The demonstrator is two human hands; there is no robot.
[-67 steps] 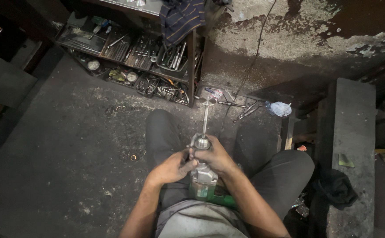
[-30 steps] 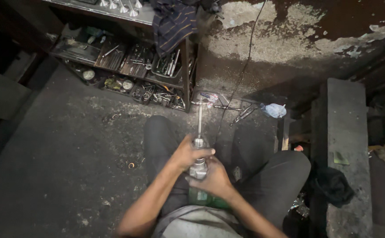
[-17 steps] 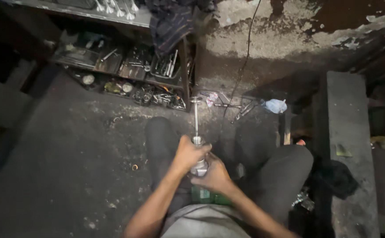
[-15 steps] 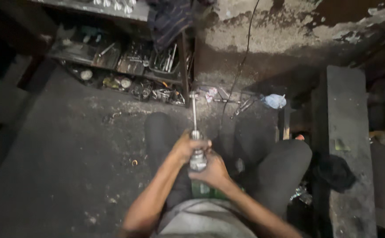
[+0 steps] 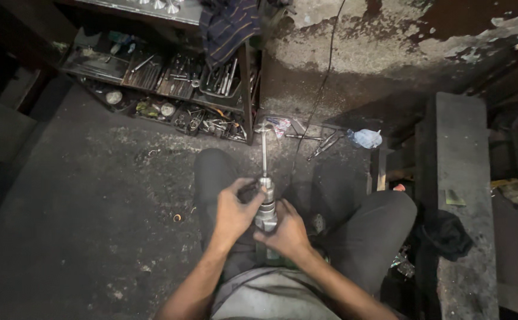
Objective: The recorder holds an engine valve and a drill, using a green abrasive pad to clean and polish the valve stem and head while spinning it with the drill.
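Your left hand (image 5: 233,211) and right hand (image 5: 287,233) both grip the metal shaft tool (image 5: 265,195) between your knees; open floor (image 5: 81,195) left, concrete block (image 5: 454,178) right.

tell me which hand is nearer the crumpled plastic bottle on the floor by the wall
Right. The right hand grips the metal tool's lower body, on the side toward the bottle; the left hand sits across the tool, farther away.
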